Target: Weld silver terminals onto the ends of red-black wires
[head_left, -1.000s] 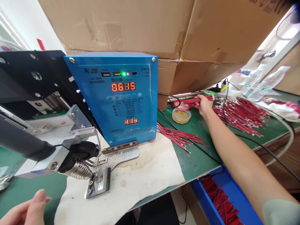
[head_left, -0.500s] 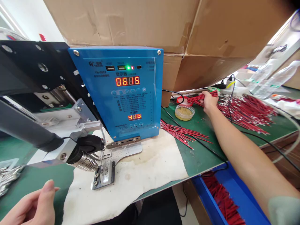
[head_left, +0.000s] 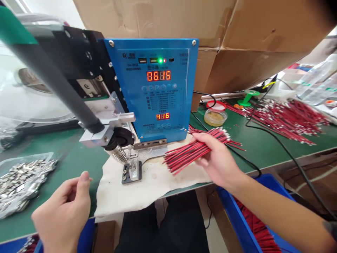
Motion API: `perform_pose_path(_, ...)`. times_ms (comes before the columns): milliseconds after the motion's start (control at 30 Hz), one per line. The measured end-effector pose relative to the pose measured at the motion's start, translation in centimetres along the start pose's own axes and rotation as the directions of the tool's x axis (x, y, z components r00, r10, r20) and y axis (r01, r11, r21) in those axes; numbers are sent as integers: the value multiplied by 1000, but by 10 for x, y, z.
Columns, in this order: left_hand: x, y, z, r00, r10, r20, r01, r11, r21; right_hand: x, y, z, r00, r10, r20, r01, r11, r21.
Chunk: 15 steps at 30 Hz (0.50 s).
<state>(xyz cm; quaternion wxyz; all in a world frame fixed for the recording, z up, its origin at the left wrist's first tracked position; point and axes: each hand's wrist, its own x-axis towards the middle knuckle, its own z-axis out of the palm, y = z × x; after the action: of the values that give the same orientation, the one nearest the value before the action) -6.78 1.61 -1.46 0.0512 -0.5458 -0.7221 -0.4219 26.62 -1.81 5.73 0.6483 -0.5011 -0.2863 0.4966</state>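
Observation:
My right hand (head_left: 218, 160) is closed around a bundle of red wires (head_left: 195, 151), held over the white cloth (head_left: 147, 189) just right of the blue machine (head_left: 158, 88). The bundle's free ends point left toward the small metal fixture (head_left: 131, 172) under the machine's soldering head (head_left: 118, 149). My left hand (head_left: 64, 211) hovers at the table's front edge, left of the cloth, fingers loosely curled and holding nothing.
A large pile of red wires (head_left: 284, 119) lies at the right, crossed by a black cable (head_left: 279, 140). A small tub of yellow paste (head_left: 215, 117) sits behind my right hand. Silver metal parts (head_left: 21, 179) lie at the left. Blue bins (head_left: 244, 218) sit below the table. Cardboard boxes (head_left: 197, 31) overhang.
My right hand has pulled back from the far pile with a bundle of red wires and brought it beside the machine. The view has shifted left. The lower display went from 415 to 416.

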Motion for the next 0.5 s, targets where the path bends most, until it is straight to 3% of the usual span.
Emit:
perform_pose_path(167,-1,9,-7,991,135,-10,-135,990,-36,-5,26,25,968,223,112,-226,974,17)
perform_pose_path(267,-19,18,-13,969,214,-126,-220,975,-35,-6,31,27,951,285,121,-288,958,9)
perform_pose_path(300,-29,26,-17,944,285,-168,-296,954,-45,-7,32,27,946,300,123,-304,953,8)
perform_pose_path(333,-39,37,-20,879,438,-187,-458,885,-79,-8,34,27,942,312,123,-315,949,9)
perform_pose_path(367,-50,50,-23,779,592,-205,-622,771,-138,-9,36,28,939,320,123,-324,946,12)
perform_pose_path(433,-69,78,-29,673,728,-132,-733,634,-247,-10,40,30,935,333,120,-338,941,23)
perform_pose_path(500,-82,102,-32,631,769,-103,-769,604,-209,-11,44,34,927,354,122,-360,932,35)
